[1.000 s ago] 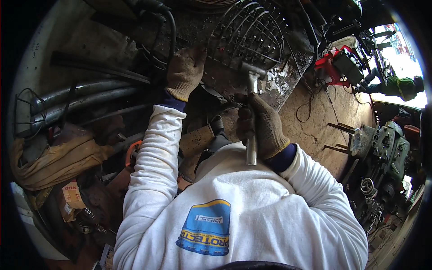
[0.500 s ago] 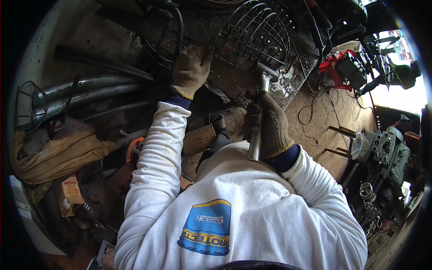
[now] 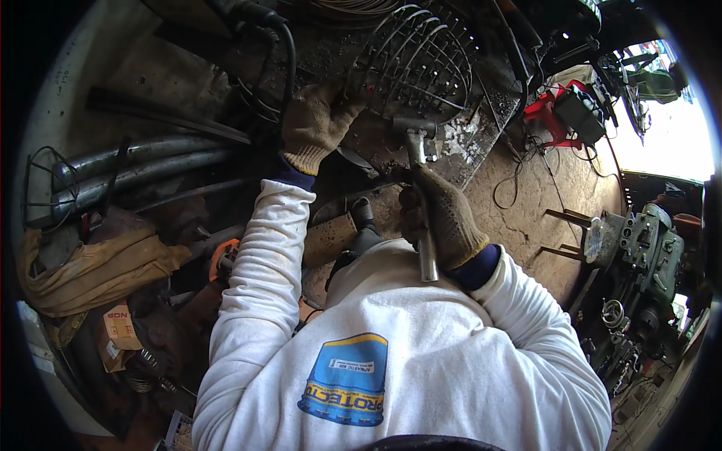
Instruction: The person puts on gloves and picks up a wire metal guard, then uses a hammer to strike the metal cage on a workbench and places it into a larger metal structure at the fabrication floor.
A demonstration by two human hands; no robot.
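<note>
A hammer with a metal tube handle (image 3: 427,252) is in my gloved right hand (image 3: 449,214), whose fingers wrap the shaft. Its cylindrical head (image 3: 415,126) is over the metal workbench, at the near edge of a cage-like frame of bent metal rods (image 3: 417,64). My left hand (image 3: 317,124), also in a knitted glove, is at the near left side of that frame with its thumb toward the rods. The left fingertips curl into shadow, and whatever they grip is too dark to make out.
The workbench top (image 3: 485,143) carries metal scraps. Thick metal pipes (image 3: 143,169) and a brown cloth (image 3: 90,263) lie at left. To the right are a red stool (image 3: 553,116), cables on the floor, a wooden stool (image 3: 594,237) and a green-grey machine (image 3: 650,248).
The hammer head has shifted left toward the rod frame and the handle's tilt has changed. My left hand has turned slightly, with its thumb showing more plainly.
</note>
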